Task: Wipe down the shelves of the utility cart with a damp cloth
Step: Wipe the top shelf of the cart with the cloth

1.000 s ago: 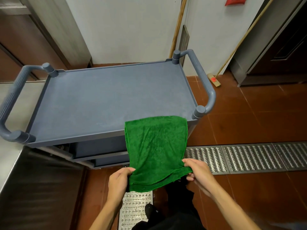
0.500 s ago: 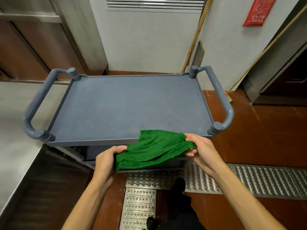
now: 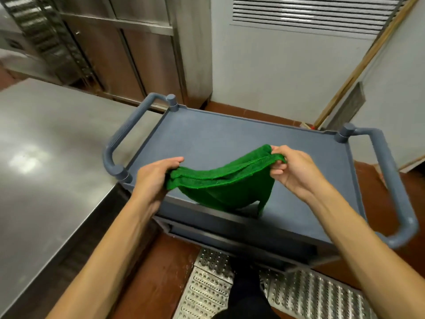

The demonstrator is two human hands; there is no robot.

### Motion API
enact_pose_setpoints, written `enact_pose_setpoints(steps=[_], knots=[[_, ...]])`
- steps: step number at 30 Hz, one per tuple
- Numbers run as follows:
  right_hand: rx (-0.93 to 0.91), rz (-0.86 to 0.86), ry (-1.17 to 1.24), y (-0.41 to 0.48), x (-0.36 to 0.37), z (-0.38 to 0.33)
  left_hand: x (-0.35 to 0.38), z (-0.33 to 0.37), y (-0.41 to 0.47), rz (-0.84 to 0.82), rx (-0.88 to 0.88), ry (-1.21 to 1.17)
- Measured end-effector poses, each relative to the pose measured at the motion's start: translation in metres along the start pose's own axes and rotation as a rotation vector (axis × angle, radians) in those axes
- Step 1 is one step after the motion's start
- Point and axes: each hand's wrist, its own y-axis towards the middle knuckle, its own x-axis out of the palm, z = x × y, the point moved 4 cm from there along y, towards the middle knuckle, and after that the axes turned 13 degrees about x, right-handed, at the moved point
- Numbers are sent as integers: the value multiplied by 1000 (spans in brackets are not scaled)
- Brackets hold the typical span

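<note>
My left hand [image 3: 156,174] pinches one end of the folded green terry cloth [image 3: 220,185], which sags above the near edge of the grey-blue plastic utility cart's top shelf [image 3: 230,134]; my right hand [image 3: 292,169] grips the other end, held higher. I judge wiping hasn't begun: next I must lay the cloth flat and press it down.

- Both forearms bare to the frame edge; no sleeves visible.
- Left hand [image 3: 153,178], right hand [image 3: 293,171]: no gloves, rings or watch.
- Dark trousers [image 3: 247,295] below.
</note>
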Motion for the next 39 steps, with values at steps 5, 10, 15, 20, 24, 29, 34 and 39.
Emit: enact_pose_setpoints(steps=[5, 10, 15, 20, 24, 29, 34, 39], knots=[[62, -42, -73, 73, 51, -41, -10, 26, 57, 131, 31, 33], [78, -55, -126, 146, 108, -88, -1, 52, 135, 195, 56, 94], [45, -95, -175, 217, 154, -137, 13, 88, 215, 283, 132, 160], [-102, -92, -262, 276, 174, -163, 21, 120, 274, 330, 275, 295], [-311, -13, -524, 319, 160, -134, 12, 91, 304, 344, 292, 446], [-207, 15, -866, 354, 124, -37, -24, 0, 308, 274, 91, 699], [-56, -15, -1013, 341, 105, 34, -59, -75, 288, 161, -64, 849], [22, 81, -942, 312, 95, 62, -92, -106, 268, 110, -120, 842]])
